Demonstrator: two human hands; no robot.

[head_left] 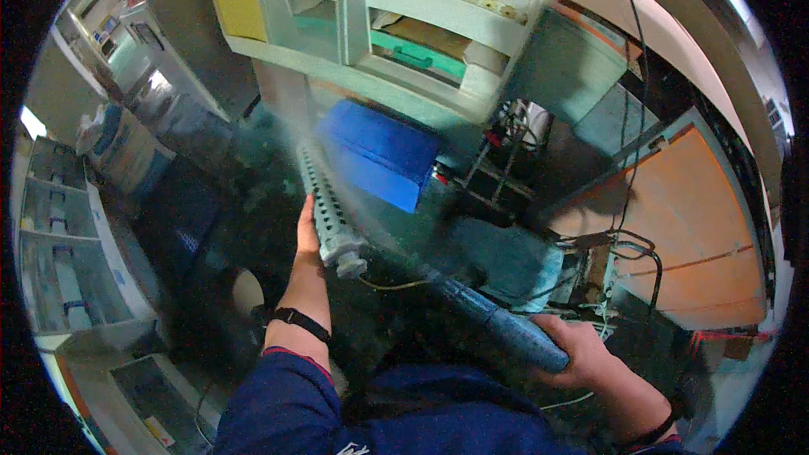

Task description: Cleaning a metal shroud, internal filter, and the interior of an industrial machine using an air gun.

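My left grip (309,232) clamped the perforated tube (327,217), my right grip (577,355) the blue tube (493,312).
Turning the former slowly through the mist (291,109) seemed best.

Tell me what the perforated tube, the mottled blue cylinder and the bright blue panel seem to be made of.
Perforated tube: matt pale grey metal or hard plastic; it looks rigid, with regular holes. Mottled blue cylinder: possibly plastic or coated metal, slightly glossy; its curve shows pale highlights. Bright blue panel: probably smooth plastic, given its even colour.
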